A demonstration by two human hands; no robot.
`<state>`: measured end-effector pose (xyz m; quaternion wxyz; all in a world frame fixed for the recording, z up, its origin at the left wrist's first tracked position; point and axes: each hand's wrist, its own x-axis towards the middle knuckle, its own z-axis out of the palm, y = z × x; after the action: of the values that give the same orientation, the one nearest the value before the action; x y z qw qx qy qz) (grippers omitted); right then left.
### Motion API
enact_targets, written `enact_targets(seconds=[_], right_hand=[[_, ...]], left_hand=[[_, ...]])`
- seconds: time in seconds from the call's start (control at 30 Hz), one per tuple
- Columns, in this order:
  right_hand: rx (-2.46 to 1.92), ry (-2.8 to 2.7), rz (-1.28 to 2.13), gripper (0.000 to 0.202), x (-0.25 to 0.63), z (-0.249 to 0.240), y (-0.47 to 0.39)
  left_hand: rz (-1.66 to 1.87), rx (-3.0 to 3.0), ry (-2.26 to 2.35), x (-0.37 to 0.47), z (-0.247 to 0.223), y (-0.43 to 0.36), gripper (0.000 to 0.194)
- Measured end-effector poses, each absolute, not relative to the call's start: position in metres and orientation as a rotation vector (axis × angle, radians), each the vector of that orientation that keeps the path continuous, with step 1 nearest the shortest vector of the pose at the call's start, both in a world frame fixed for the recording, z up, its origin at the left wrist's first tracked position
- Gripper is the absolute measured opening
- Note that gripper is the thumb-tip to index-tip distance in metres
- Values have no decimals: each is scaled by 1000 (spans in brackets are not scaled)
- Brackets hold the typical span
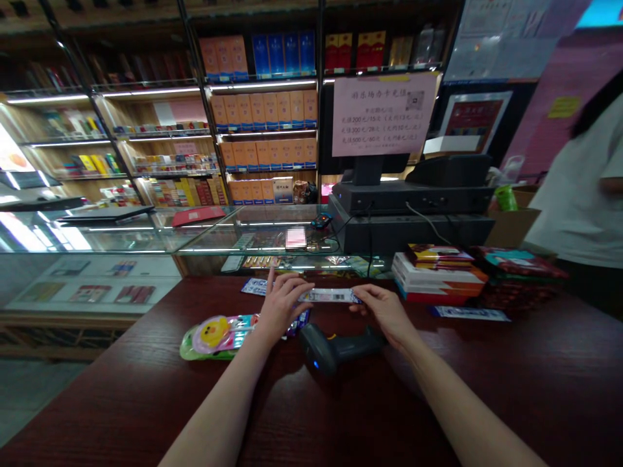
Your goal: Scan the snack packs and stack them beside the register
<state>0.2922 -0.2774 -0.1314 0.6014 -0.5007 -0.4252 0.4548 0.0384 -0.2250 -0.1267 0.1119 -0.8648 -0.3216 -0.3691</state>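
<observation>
A narrow, light-coloured packet [333, 296] with a barcode is stretched level between my two hands, above the dark wooden counter. My right hand [384, 312] pinches its right end between thumb and fingers. At the left end, my left hand [285, 299] grips the packet with thumb and forefingers, while another finger sticks up. Just below lies a black handheld barcode scanner [335, 347], its blue light on. Beside my left wrist are a toy-like package with a yellow duck face [214, 332] and a blue packet partly hidden by the hand. Behind that hand lies another blue-white packet [254, 286].
To the right lie another slim packet [471, 314] and stacked boxes [435, 275]. A till with a paper sign [382, 117] stands behind on a glass display case [214, 240]. Shelves of boxed goods line the back. A person in a white top [579, 175] stands at right.
</observation>
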Motion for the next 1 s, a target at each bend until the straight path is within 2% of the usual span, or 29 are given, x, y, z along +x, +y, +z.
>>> enact_targets(seconds=[0.3, 0.57, 0.83, 1.0], right_hand=[[-1164, -1026, 1072, 36, 288, -135, -276], [-1228, -1162, 1029, 44, 297, -139, -272], [-1313, -1781, 881, 38, 312, -123, -297], [-1420, -2204, 845, 69, 308, -113, -317]], left_hand=[[-1058, -2466, -917, 40, -129, -224, 37], [-1126, -2322, -1012, 37, -127, -225, 35], [-1132, -2157, -1169, 26, -124, -222, 35], [-1156, -2077, -1194, 18, -124, -218, 33]])
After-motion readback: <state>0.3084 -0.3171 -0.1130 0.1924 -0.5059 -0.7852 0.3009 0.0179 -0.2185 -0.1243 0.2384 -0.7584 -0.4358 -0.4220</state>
